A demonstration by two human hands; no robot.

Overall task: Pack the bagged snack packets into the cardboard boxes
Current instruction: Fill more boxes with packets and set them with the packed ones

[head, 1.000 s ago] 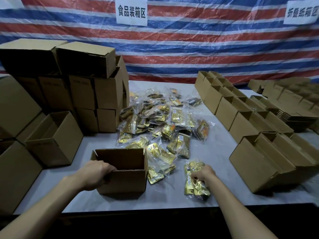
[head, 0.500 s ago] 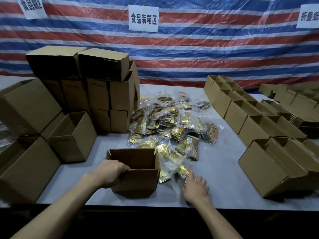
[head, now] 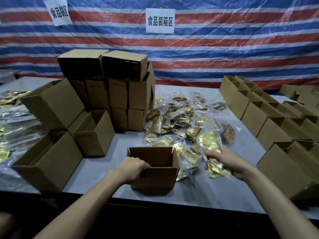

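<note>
Head view: right hand (head: 227,163) grips snack bag (head: 211,152) beside open box (head: 155,171)

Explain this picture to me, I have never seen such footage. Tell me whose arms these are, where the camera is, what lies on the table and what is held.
There is no machine here. A person works bare-handed, and the single picture comes from a wide-angle camera worn on their head, looking forward and down. The left hand grips the near rim of an open brown cardboard box on the grey table. The right hand holds a clear bag of gold snack packets just right of that box; the bag is blurred. Beyond lies a loose pile of bagged packets. A stack of cardboard boxes stands to the left, rows of open boxes to the right, and a red, white and blue striped tarp hangs behind.
</note>
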